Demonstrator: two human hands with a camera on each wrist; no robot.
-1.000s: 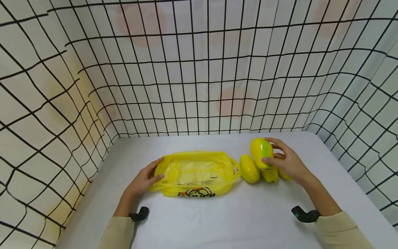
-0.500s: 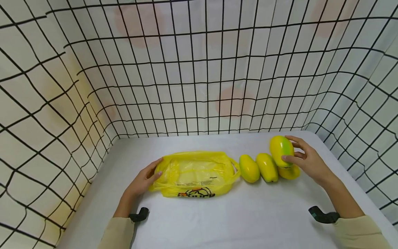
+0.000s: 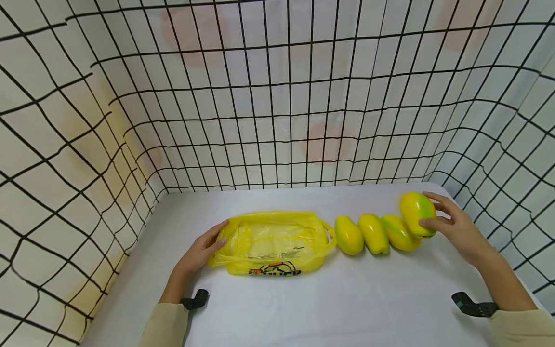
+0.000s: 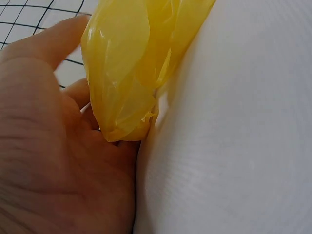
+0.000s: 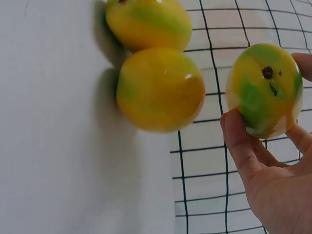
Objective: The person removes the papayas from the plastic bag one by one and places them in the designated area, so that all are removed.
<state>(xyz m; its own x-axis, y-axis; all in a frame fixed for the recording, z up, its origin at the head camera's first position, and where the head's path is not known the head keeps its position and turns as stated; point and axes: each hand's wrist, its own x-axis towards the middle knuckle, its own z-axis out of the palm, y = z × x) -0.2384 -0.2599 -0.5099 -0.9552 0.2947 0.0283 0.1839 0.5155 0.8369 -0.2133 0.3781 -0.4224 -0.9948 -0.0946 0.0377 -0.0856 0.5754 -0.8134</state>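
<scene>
My right hand (image 3: 461, 233) grips a yellow-green mango (image 3: 417, 213) by its right side, thumb in front and fingers behind. The right wrist view shows this mango (image 5: 265, 90) raised apart from the others, its dark stem end facing the camera. In the head view it overlaps the rightmost of three mangoes (image 3: 398, 233) lying in a row on the table. A yellow plastic bag (image 3: 273, 241) with black print lies spread left of the row. My left hand (image 3: 201, 248) holds the bag's left end, thumb at the near side; its fingers are partly hidden behind the plastic (image 4: 122, 73).
The white-covered table (image 3: 303, 308) is bordered by white walls with a black wire grid (image 3: 277, 115) at the back and both sides. A bag handle loop (image 3: 330, 236) reaches right up to the leftmost mango (image 3: 348, 235).
My right hand has carried the mango rightward past the row, uncovering the middle and most of the right mango. The left hand and the bag have stayed in place.
</scene>
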